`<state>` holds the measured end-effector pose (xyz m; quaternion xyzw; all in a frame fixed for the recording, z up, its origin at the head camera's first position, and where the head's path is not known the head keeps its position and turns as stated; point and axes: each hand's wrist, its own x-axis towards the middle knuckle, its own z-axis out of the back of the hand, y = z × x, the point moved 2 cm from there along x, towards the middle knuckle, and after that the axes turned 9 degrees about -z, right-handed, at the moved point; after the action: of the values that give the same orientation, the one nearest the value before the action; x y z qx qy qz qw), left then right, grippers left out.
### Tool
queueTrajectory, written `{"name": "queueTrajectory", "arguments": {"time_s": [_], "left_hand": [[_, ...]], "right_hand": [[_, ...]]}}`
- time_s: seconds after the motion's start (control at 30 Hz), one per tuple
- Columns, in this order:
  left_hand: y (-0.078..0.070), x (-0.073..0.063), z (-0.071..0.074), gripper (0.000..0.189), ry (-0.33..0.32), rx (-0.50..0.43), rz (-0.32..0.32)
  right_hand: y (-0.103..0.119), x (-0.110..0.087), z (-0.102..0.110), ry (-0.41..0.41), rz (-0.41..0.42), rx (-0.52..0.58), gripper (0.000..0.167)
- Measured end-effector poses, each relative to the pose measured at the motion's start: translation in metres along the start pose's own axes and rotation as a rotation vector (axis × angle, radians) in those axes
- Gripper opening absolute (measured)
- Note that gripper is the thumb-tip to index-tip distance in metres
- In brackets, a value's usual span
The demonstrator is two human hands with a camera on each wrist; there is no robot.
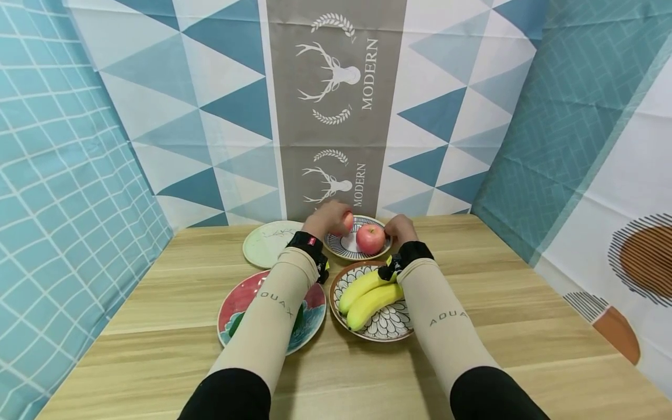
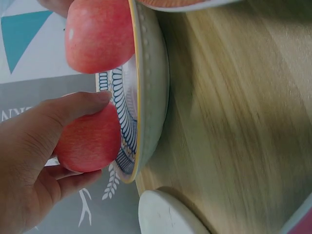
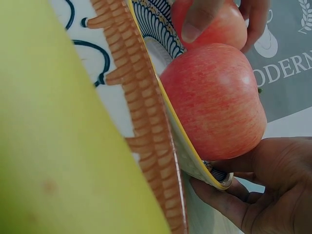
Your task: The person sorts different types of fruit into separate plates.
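Observation:
My left hand (image 1: 326, 219) is at the far side of the table, over a blue-patterned dish (image 2: 127, 124) with a yellow rim. Thumb and fingers grip a red apple (image 2: 90, 139) at the dish's left part. A second red apple (image 1: 370, 239) sits in the same dish, to the right of the held one. My right hand (image 3: 280, 183) holds the dish's right rim, fingers below the edge and close beside the second apple. In the head view, the held apple is partly covered by my left hand.
Nearer to me, yellow bananas (image 1: 374, 304) lie on a brown-rimmed plate (image 1: 391, 328) under my right wrist. My left forearm crosses a red and blue plate (image 1: 236, 297) with something green (image 1: 236, 324) on it. A pale green plate (image 1: 265, 248) stands at the back left, before the patterned cloth (image 1: 231, 116).

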<state>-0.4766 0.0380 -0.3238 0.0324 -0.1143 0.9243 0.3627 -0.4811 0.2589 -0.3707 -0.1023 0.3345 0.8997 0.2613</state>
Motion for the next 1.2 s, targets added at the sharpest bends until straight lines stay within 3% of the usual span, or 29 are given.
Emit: {"name": "queueTrajectory", "arguments": {"time_s": [0.2, 0.43, 0.5, 0.83, 1.2], "left_hand": [[-0.002, 0.004, -0.009, 0.056, 0.016, 0.05, -0.028], [0.002, 0.003, -0.02, 0.051, 0.053, 0.089, -0.028], [0.003, 0.001, -0.022, 0.05, 0.055, 0.082, -0.021], [0.005, -0.004, -0.019, 0.049, 0.052, 0.04, 0.008], [-0.002, -0.006, -0.01, 0.068, 0.089, 0.036, -0.006]], "right_hand": [[-0.001, -0.011, 0.0, -0.016, 0.037, 0.013, 0.01], [0.001, -0.018, 0.0, -0.029, 0.101, -0.173, 0.017], [0.001, -0.019, -0.001, -0.019, 0.105, -0.18, 0.017], [0.003, -0.017, -0.003, -0.015, 0.093, -0.113, 0.017], [-0.002, -0.016, 0.003, -0.014, 0.107, -0.135, 0.024]]}}
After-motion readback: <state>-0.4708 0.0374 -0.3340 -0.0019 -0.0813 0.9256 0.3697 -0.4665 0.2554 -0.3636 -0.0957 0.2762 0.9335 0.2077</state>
